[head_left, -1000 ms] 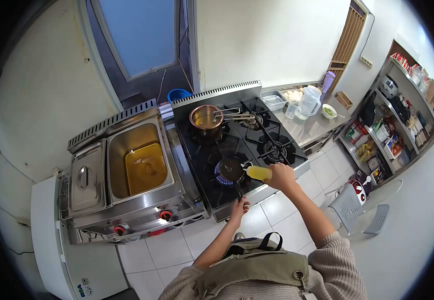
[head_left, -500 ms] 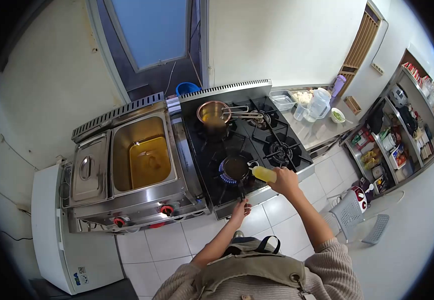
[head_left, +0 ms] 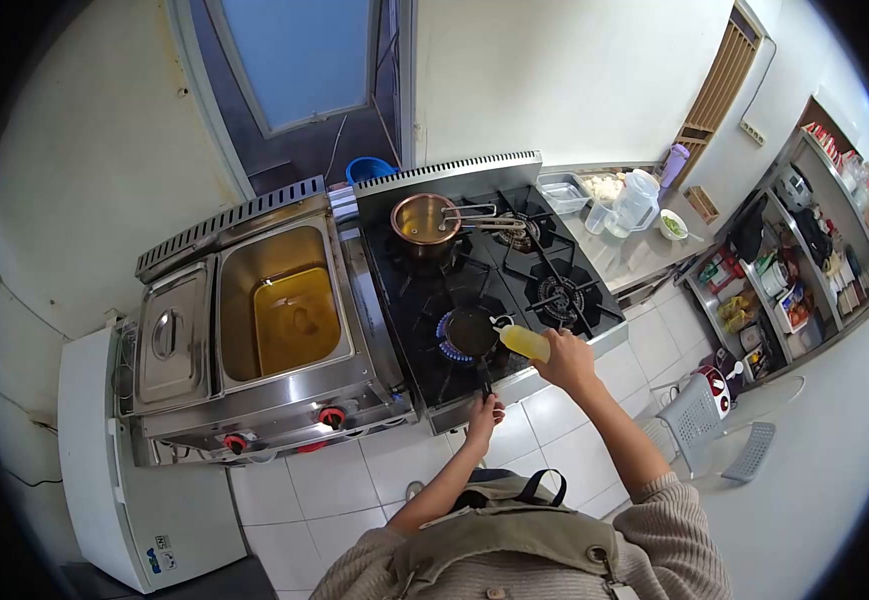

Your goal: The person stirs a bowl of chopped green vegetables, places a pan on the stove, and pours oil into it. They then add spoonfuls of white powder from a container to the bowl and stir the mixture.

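A small dark frying pan sits over a burner with a blue flame showing at its left side. My left hand is closed round the pan's handle at the front of the stove. In my right hand is a squeeze bottle of yellow liquid, probably oil. The bottle is tilted nearly level, its white tip pointing left at the pan's right rim. Whether liquid is flowing from the tip is too small to tell.
A copper-coloured pot stands on the back left burner with tongs across its rim. Left of the stove is an open fryer basin of yellow oil beside a lidded one. Plastic containers and a bowl stand on the right counter.
My view has shifted slightly. Both hands keep their hold on the pan and the bottle, and the bottle tip stays by the pan's rim.
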A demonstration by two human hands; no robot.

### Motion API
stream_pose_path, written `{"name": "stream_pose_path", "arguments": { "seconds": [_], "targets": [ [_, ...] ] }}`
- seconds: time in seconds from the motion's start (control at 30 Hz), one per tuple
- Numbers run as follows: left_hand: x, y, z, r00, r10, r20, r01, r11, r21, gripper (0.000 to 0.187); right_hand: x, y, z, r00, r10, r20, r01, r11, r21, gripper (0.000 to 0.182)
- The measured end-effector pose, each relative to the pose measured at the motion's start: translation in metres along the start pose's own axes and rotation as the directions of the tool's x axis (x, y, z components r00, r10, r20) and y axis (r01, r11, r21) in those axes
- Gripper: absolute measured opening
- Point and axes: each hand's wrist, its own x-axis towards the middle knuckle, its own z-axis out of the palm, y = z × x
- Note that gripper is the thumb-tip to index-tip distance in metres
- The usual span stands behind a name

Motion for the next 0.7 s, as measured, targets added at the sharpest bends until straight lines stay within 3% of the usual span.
{"name": "stream_pose_path", "arguments": {
  "seconds": [0.23,0.43,0.63,0.7],
  "targets": [
    [-0.003,0.002,0.001,1.000,0.004,-0.015,-0.003,1.000,0.022,0.020,0.001,-0.010,0.007,0.999,-0.014,0.043,0.018,0.995,-0.099,0.038],
    [-0.005,0.005,0.000,1.000,-0.020,-0.008,0.020,0.999,0.038,0.019,0.011,-0.005,0.024,0.998,-0.061,-0.018,0.058,0.992,-0.108,0.037],
    [-0.004,0.005,-0.004,1.000,-0.011,-0.009,0.011,1.000,0.027,0.019,0.007,-0.002,0.020,1.000,0.004,-0.021,-0.005,0.999,-0.036,0.038],
    [-0.001,0.006,-0.005,1.000,-0.018,-0.002,0.018,0.999,0.030,0.019,0.003,0.003,0.025,0.999,0.044,-0.032,-0.039,0.989,0.144,0.042]
  ]
}}
